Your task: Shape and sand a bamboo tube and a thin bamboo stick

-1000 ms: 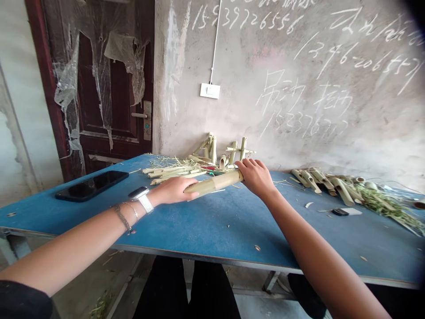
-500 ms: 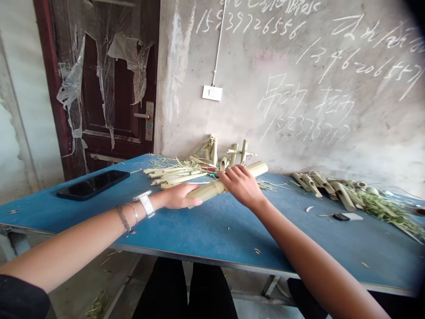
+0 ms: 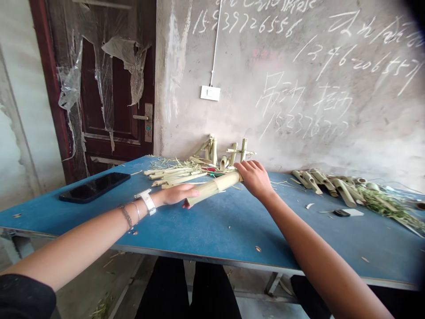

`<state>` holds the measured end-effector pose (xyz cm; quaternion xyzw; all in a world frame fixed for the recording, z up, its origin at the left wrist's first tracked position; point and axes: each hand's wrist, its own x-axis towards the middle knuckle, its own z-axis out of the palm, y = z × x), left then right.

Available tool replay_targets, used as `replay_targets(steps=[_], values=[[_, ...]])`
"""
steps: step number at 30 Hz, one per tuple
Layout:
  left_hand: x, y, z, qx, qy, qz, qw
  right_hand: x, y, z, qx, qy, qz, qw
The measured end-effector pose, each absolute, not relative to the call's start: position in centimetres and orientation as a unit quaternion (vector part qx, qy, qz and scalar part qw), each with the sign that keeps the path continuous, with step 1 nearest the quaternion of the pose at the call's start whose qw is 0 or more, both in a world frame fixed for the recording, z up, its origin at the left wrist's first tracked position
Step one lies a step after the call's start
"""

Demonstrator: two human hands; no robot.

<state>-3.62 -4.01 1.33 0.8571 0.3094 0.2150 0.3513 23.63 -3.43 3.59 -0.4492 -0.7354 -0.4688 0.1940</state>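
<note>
A pale green bamboo tube (image 3: 215,187) is held at a slant just over the blue table (image 3: 206,230), its near end low on the left. My left hand (image 3: 177,196), wearing a white watch at the wrist, grips that near end, thumb on top and fingertips showing below. Around the far end my right hand (image 3: 255,178) is closed from above, hiding the tip. Behind the tube lie several split bamboo strips (image 3: 175,175) and a small upright bamboo structure (image 3: 212,150).
A black phone (image 3: 96,187) lies on the table's left. To the right are a black-and-white blade tool (image 3: 348,213), cut bamboo pieces (image 3: 341,190) and green shavings (image 3: 381,201). More bamboo parts (image 3: 242,153) stand by the wall, which carries a switch plate (image 3: 210,93).
My right hand has slid along the tube from near its middle to its far end. My left hand stays at the near end, its fingers now slightly shifted.
</note>
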Motion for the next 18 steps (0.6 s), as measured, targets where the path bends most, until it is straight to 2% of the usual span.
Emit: replay_targets(steps=[3,6,8,14,18], values=[[-3.7,-3.9,1.4,0.832,0.293,0.179,0.437,24.9,-3.4,3.9,-0.475,-0.715,-0.472,0.199],[-3.7,-3.6,1.3,0.839,0.294,0.167,0.426,25.2,-3.5,4.0,-0.486,-0.707,-0.474,0.199],[-3.7,-3.3,1.1,0.863,0.314,0.167,0.359,25.2,-3.6,4.0,-0.492,-0.706,-0.473,0.191],[-3.9,-2.9,0.7,0.907,0.372,0.198,-0.006,25.2,-3.6,3.6,-0.522,-0.709,-0.444,0.164],[-3.9,-3.1,0.9,0.895,0.388,0.208,-0.078,24.5,-3.4,3.2,-0.533,-0.717,-0.418,0.164]])
